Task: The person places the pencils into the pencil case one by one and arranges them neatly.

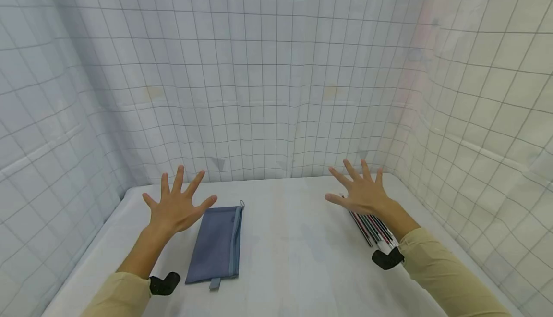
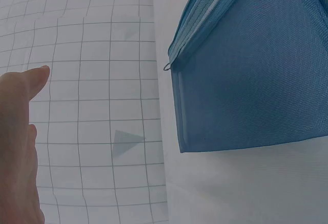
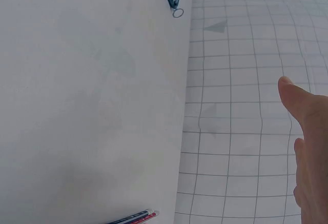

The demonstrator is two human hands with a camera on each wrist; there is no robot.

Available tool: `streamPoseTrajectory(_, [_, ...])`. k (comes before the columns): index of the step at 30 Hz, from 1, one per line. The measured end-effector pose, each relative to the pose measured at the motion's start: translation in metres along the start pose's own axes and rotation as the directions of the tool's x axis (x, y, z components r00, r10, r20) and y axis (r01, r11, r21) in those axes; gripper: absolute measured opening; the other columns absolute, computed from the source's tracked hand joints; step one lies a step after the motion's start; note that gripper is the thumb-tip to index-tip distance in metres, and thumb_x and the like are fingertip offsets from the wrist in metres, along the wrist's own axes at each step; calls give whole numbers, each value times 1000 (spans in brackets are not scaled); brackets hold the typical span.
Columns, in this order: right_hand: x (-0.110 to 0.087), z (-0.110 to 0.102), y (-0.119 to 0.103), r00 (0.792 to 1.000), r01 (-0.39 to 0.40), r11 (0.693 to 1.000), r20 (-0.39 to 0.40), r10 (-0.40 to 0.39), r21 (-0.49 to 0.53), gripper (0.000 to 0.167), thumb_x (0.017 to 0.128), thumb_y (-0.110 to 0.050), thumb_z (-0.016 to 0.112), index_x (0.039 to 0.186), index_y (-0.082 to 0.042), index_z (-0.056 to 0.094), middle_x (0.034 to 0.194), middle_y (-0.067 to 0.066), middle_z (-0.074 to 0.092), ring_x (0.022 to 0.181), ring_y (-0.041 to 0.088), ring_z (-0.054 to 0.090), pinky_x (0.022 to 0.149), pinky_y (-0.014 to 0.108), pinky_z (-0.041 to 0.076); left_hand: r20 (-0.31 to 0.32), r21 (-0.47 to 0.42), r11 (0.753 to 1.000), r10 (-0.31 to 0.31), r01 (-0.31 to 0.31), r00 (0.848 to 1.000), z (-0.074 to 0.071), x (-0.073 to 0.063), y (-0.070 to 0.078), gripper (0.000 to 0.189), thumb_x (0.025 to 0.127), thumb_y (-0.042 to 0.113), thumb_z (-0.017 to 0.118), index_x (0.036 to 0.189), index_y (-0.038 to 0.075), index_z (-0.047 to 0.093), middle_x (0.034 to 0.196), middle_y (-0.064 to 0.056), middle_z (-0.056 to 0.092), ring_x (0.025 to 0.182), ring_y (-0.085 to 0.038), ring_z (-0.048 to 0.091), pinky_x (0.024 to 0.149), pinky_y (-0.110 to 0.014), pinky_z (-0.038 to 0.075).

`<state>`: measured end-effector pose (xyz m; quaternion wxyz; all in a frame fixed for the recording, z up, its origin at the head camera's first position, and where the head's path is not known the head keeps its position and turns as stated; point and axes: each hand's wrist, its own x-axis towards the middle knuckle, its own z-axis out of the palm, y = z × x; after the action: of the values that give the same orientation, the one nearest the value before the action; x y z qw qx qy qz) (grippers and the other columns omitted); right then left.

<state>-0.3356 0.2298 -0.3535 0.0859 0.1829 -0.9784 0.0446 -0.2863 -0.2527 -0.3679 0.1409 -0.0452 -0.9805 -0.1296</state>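
Note:
A flat blue zippered pouch [image 1: 214, 245] lies on the white table, its zipper along the right side and a small ring at the far corner. My left hand [image 1: 174, 206] hovers with fingers spread beside and above the pouch, holding nothing. The pouch [image 2: 251, 75] fills much of the left wrist view. Over on the right, several slim pencils or pens [image 1: 373, 228] lie side by side, partly hidden under my right hand [image 1: 360, 192] and wrist. That hand is also spread in the air and holds nothing. Two pencil ends [image 3: 138, 217] show low in the right wrist view.
The white table [image 1: 281, 240] reaches back to a grid-patterned cloth [image 1: 268, 91] hanging behind it. Similar cloth walls [image 1: 488, 115] stand at the left and right sides. A black strap piece [image 1: 165, 284] sits at each wrist.

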Motion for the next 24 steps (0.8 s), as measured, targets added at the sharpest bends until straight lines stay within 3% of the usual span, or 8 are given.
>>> streamPoseTrajectory(24, [4, 0, 2, 1000, 2, 1000, -13, -3, -17, 89, 94, -80, 39, 167, -31, 22, 172, 15, 7, 150, 56, -7, 105, 84, -6, -6, -5, 1000, 10, -10, 1000, 3, 3, 6, 92, 95, 76, 45, 167, 24, 20, 170, -24, -6, 150, -57, -13, 94, -90, -9])
